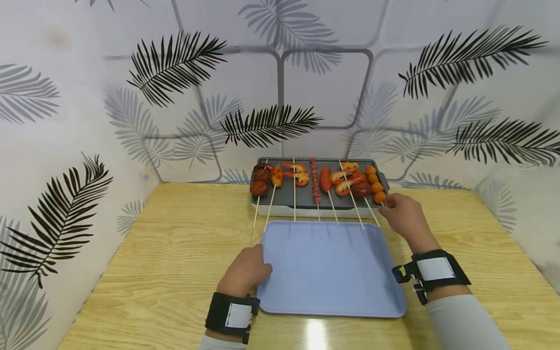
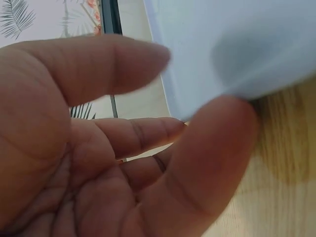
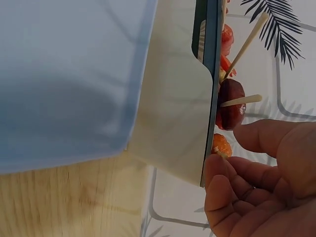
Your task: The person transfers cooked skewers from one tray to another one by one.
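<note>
My left hand [image 1: 247, 267] touches the left edge of a pale blue tray [image 1: 328, 272]. In the left wrist view its thumb and fingertips are apart, close to the rim of the tray. At the front right corner of a small tabletop grill [image 1: 284, 210], my right hand [image 1: 404, 214] reaches the skewer of orange balls [image 1: 375, 187]. The right wrist view has a gap between thumb and fingers there, beside the lowest ball [image 3: 221, 144]. The lower end of that stick is hidden by the fingers.
Several other skewers lie across the grill: brown round pieces [image 1: 259, 188], shrimp [image 1: 302, 177], a thin pink strip [image 1: 315, 180] and a red sausage [image 1: 325, 180]. Their sticks overhang the front edge. A wooden table [image 1: 175, 272] meets a leaf-patterned wall [image 1: 280, 87] behind.
</note>
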Tool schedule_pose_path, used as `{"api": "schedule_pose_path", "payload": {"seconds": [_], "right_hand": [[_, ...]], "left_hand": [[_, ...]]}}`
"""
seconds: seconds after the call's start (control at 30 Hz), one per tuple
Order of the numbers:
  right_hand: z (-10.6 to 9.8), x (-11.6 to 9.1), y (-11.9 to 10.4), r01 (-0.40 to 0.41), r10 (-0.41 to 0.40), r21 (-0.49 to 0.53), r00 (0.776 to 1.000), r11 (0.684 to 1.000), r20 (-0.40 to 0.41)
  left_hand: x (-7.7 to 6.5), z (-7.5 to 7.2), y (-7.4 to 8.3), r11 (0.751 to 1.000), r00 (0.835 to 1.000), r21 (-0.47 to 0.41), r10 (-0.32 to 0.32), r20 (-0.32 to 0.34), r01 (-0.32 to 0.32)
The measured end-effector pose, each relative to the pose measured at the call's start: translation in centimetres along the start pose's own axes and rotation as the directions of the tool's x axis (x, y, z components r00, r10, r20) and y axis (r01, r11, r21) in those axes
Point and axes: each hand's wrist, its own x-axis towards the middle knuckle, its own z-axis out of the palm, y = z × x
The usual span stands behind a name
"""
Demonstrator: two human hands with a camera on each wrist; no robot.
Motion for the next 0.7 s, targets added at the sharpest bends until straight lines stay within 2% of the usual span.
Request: {"api": "schedule_pose_path", "payload": {"seconds": [0.17,0.4,0.6,0.7], "right_hand": [[0.0,0.6,-0.1,-0.018,0.018,0.003,1.0,1.0,-0.02],[0.2,1.3,0.1,-0.081,0.08,0.024,0.996,0.996,0.027],[0.4,1.4,0.4,-0.032,0.031,-0.008,0.999,0.999,-0.034],[0.2,1.5,0.4,0.009,-0.013,-0.075,0.999,0.997,-0.044]], "left_hand": [[-0.1,-0.1,-0.4,0.999,0.999,0.03,0.043,0.003,-0.043],[0.1,-0.3,-0.9,0.997,0.997,0.02,0.07,0.025,-0.07],[0.4,-0.3,-1.3,0.998,0.997,-0.032,0.061,0.048,-0.059],[0.3,-0.4,-1.2,0.998,0.997,-0.039,0.045,0.055,-0.043]]}}
